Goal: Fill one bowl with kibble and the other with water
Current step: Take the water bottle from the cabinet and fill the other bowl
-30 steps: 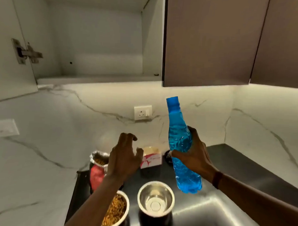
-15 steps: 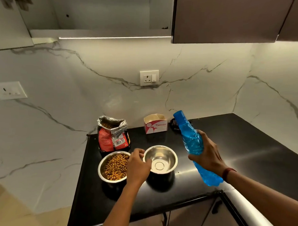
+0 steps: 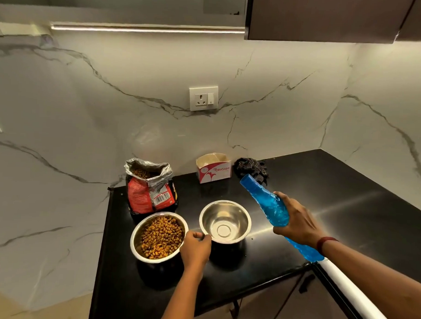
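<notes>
Two steel bowls stand side by side on the black counter (image 3: 346, 211). The left bowl (image 3: 135, 242) holds brown kibble (image 3: 161, 236). The right bowl (image 3: 241, 215) is empty and dry inside. My left hand (image 3: 196, 249) grips the near-left rim of the empty bowl with thumb and fingers. My right hand (image 3: 298, 224) holds a blue plastic bottle (image 3: 266, 202) around its middle, tilted with its capped top pointing up-left, to the right of the empty bowl. An open red kibble bag (image 3: 151, 188) stands behind the full bowl.
A small open white-and-red carton (image 3: 215, 171) and a dark crumpled cloth (image 3: 252, 168) sit by the marble back wall. A wall socket (image 3: 203, 98) is above them. The counter's front edge runs just below the bowls; upper cabinets (image 3: 324, 17) hang overhead.
My view dropped from the cabinets to the counter. My left hand came down from the air onto the empty bowl's rim. The bottle went from nearly upright to tilted left, lower and closer to the bowl.
</notes>
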